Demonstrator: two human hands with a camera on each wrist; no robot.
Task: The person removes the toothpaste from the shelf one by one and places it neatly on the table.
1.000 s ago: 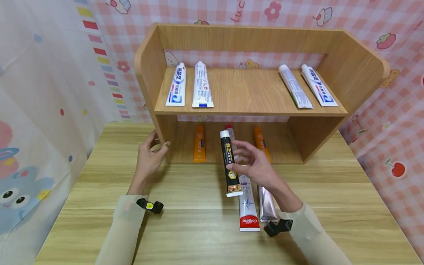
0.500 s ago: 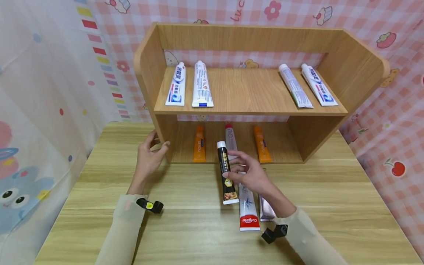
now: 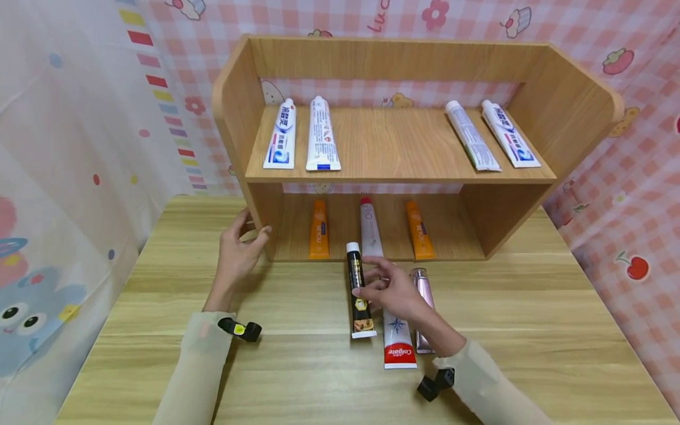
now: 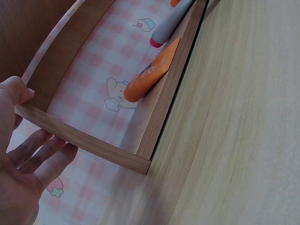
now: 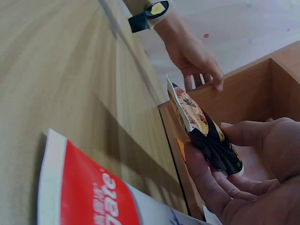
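Observation:
My right hand [image 3: 393,289] pinches a black toothpaste tube [image 3: 359,289] with a white cap, between thumb and fingers. In the right wrist view the tube [image 5: 197,117] is tilted above the tabletop. Below that hand a Colgate tube [image 3: 399,348] lies on the table, partly hidden by it, with a shiny pink tube [image 3: 422,286] alongside. My left hand [image 3: 241,245] grips the left side panel of a wooden shelf [image 3: 398,182]; in the left wrist view the thumb is on one side of the board [image 4: 93,143] and the fingers on the other.
On the lower level lie two orange tubes, one left [image 3: 319,231] and one right [image 3: 419,231], with a red-capped tube [image 3: 370,227] between them. Several white tubes, including a blue-lettered one [image 3: 281,136], rest on the upper level. Patterned cloth [image 3: 345,18] hangs behind.
My right hand has drawn the black tube down and slightly left, away from the shelf front. The red-capped tube and the shiny pink tube show more fully. The left hand stays put.

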